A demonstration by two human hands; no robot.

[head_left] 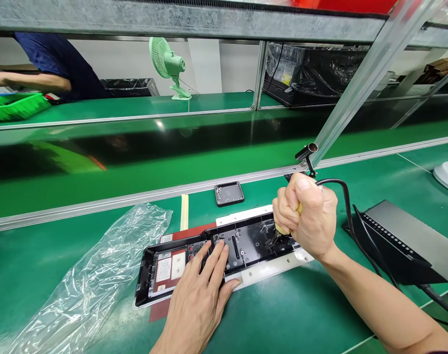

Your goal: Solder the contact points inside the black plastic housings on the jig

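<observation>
A long black plastic housing (251, 246) lies open side up, slanting across the bench in a white-railed fixture (271, 270). My left hand (199, 290) rests flat on its middle, fingers spread and holding nothing. Toward its right end, my right hand (307, 214) is wrapped in a fist around a corded tool with a yellow handle (282, 229). The tool points down into the housing; its tip is hard to make out. A black cord (343, 189) leaves the top of that fist. Labels and a reddish-brown surface (163, 285) show at the housing's left end.
Behind the housing sits a small black tray (229, 193) with tiny metal parts. Clear plastic film (94, 280) spreads at left. A black box (404, 241) with cables stands right, near a slanting metal post (349, 93) bearing a tube holder (307, 151). Across the belt, a co-worker's arm (35, 81) reaches beside a fan (168, 64).
</observation>
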